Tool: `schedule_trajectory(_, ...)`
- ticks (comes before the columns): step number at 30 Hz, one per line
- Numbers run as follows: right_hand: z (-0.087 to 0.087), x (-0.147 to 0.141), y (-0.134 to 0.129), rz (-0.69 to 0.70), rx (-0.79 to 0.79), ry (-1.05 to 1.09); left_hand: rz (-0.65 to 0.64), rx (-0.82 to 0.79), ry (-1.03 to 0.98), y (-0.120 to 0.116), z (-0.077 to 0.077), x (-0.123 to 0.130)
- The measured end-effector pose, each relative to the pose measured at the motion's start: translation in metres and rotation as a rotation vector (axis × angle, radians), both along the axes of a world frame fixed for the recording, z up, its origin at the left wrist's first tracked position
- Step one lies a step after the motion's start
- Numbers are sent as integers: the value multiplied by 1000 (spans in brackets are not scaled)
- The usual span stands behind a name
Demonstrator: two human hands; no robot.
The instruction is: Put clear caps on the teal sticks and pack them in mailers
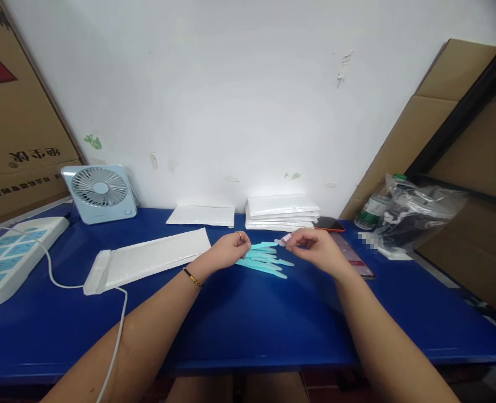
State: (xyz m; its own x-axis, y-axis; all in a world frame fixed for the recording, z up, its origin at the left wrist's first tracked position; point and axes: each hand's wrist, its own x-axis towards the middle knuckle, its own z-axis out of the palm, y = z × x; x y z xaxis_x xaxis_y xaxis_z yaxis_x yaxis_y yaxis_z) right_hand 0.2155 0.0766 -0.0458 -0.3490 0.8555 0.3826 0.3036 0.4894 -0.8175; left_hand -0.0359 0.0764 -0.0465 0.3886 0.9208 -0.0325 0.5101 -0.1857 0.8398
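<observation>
Several turquoise strips with pale, clear-looking tips lie fanned out on the blue table, between and just below my hands. My left hand pinches the left end of the uppermost turquoise piece. At the right end of that piece, my right hand has its fingertips pinched on a small pale pink and clear cap. Whether the cap touches the tip cannot be made out. A white padded envelope lies left of my left hand.
Behind my hands are a stack of white envelopes and a separate one. Phones lie right, near a bottle and plastic bag. A fan, power strip and white cable are left.
</observation>
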Motion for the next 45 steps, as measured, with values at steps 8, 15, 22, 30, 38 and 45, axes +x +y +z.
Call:
schedule_trajectory(8, 0, 2, 1, -48, 43, -39, 8, -5, 24, 2, 0, -1)
schedule_trajectory(15, -5, -7, -1, 20, 25, -69, -52, 40, 14, 1, -7, 1)
schedule_trajectory(22, -11, -20, -2, 47, -52, -141, -88, 249, 187, 2, -12, 0)
schedule_trajectory(30, -18, 1, 5, -14, -156, -648, -189, 374, 567, 15, -23, -13)
schedule_trajectory(38, -25, -9, 12, 121, -171, -585, -281, 321, 620, 8, -15, 4)
schedule_trajectory(45, -22, -17, 6, 181, -29, -628, -247, 408, 746, -7, -14, 17)
